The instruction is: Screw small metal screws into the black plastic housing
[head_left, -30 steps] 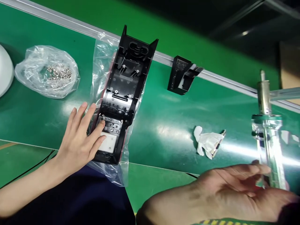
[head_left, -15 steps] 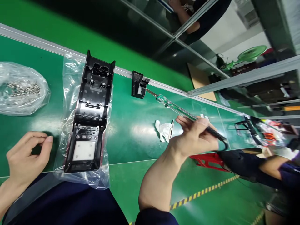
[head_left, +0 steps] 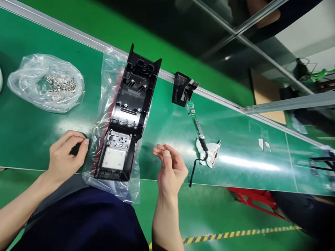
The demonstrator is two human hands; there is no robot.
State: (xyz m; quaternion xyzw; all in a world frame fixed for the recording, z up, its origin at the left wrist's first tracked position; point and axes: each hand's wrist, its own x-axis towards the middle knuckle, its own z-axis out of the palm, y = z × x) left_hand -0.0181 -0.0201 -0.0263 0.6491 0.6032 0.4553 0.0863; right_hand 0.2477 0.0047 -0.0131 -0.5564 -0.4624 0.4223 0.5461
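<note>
Black plastic housing, open side up, lying lengthwise across the green tabletop on a clear plastic bag, its near end at the near edge between the two hands, so that the screw bosses and the white panel at that end face upward; left hand resting on the tabletop just left of the housing, fingers curled with thumb and forefinger pinched together, whether on something small cannot be told; right hand raised just right of the housing, fingers loosely bent and grasping nothing; screwdriver laid down right of the housing, tip toward a small black bracket at the far rail, cord trailing over a crumpled white glove; bag of screws toward the left end, apart from the housing; nothing lies between hands and housing.
</note>
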